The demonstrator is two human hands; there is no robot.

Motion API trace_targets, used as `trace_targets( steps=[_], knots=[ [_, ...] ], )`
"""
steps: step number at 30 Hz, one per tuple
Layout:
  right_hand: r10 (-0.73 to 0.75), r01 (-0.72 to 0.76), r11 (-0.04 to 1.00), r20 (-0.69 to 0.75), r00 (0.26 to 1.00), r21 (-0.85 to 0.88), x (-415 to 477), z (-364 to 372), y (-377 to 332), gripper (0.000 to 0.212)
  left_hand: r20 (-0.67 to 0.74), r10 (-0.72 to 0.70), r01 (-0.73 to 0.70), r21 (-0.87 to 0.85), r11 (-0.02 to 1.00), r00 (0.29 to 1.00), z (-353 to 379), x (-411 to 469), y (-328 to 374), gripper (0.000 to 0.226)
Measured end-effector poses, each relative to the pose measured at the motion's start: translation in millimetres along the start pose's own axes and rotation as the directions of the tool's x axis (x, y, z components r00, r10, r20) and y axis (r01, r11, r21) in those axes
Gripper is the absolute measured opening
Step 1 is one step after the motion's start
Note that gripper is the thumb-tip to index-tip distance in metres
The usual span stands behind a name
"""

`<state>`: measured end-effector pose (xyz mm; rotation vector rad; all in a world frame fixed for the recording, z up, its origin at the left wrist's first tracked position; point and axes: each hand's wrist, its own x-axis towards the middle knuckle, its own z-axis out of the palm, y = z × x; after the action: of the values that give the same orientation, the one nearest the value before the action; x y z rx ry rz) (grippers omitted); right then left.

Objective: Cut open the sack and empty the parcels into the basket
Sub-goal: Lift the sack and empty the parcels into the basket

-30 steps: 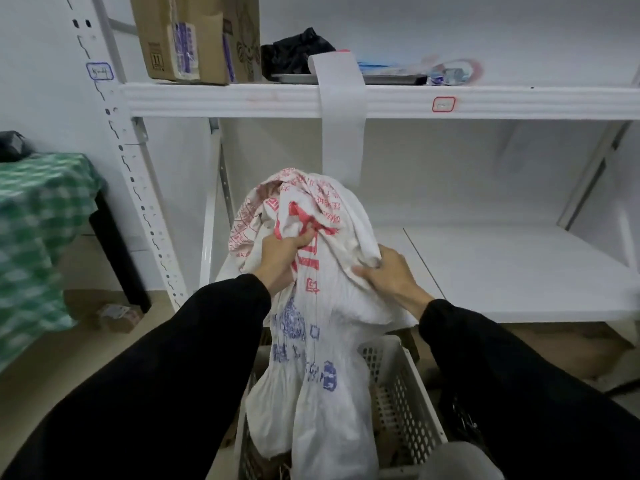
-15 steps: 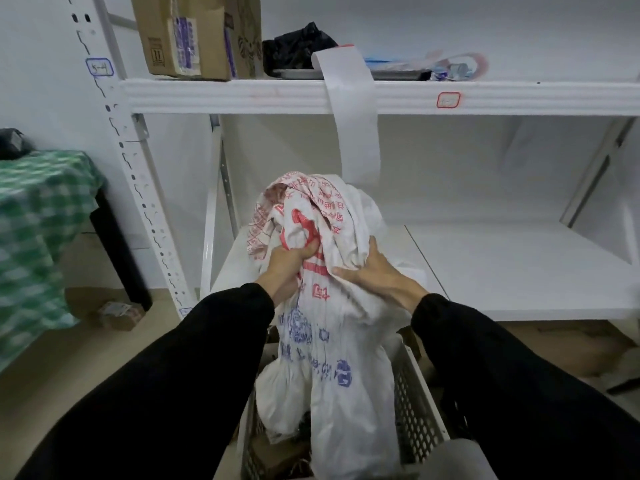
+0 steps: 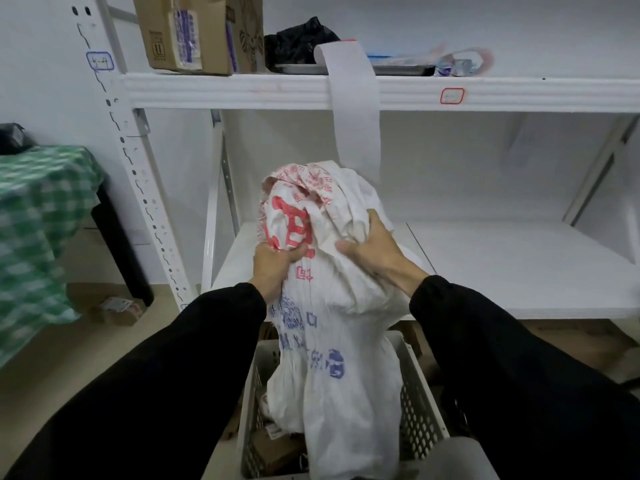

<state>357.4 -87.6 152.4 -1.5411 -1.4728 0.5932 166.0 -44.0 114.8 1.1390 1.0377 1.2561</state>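
Observation:
A white woven sack (image 3: 332, 344) printed with red and blue characters hangs upside down, its lower end inside a grey perforated plastic basket (image 3: 417, 407). My left hand (image 3: 272, 268) grips the bunched upper part of the sack on the left. On the right side of the bunch, my right hand (image 3: 374, 249) clutches the fabric. Brown cardboard parcels (image 3: 273, 448) lie on the basket's bottom, partly hidden by the sack. The sack's mouth is out of sight in the basket.
White metal shelving stands right behind the basket, with its lower shelf (image 3: 519, 268) at hand height. The upper shelf holds a cardboard box (image 3: 194, 29), a black bag (image 3: 298, 41) and a hanging paper strip (image 3: 356, 109). A green checked tablecloth (image 3: 38, 230) covers a table at left.
Both hands have shifted their hold on the sack's bunched top and moved closer together. The sack has sunk lower into the basket and its top now leans right.

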Motion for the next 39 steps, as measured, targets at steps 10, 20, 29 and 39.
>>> trace_targets(
  steps=[10,20,29,39],
  knots=[
    [0.109,-0.085,0.993,-0.401,0.910,0.076,-2,-20,21,0.010,0.074,-0.128,0.131,-0.033,0.991,0.989,-11,-6,1,0.024],
    [0.117,-0.146,0.949,-0.117,0.986,-0.280,-11,-22,43,0.011,-0.026,-0.067,0.066,-0.036,0.997,0.997,-18,2,-14,0.030],
    [0.388,-0.414,0.852,-0.145,0.910,-0.321,-7,-18,44,0.071,-0.126,-0.187,0.144,-0.291,0.946,0.974,-15,10,-5,0.025],
    [0.317,-0.282,0.948,-0.455,0.832,0.146,-5,-24,39,0.014,0.044,-0.047,0.037,0.208,0.977,0.998,-28,5,5,0.018]
  ],
)
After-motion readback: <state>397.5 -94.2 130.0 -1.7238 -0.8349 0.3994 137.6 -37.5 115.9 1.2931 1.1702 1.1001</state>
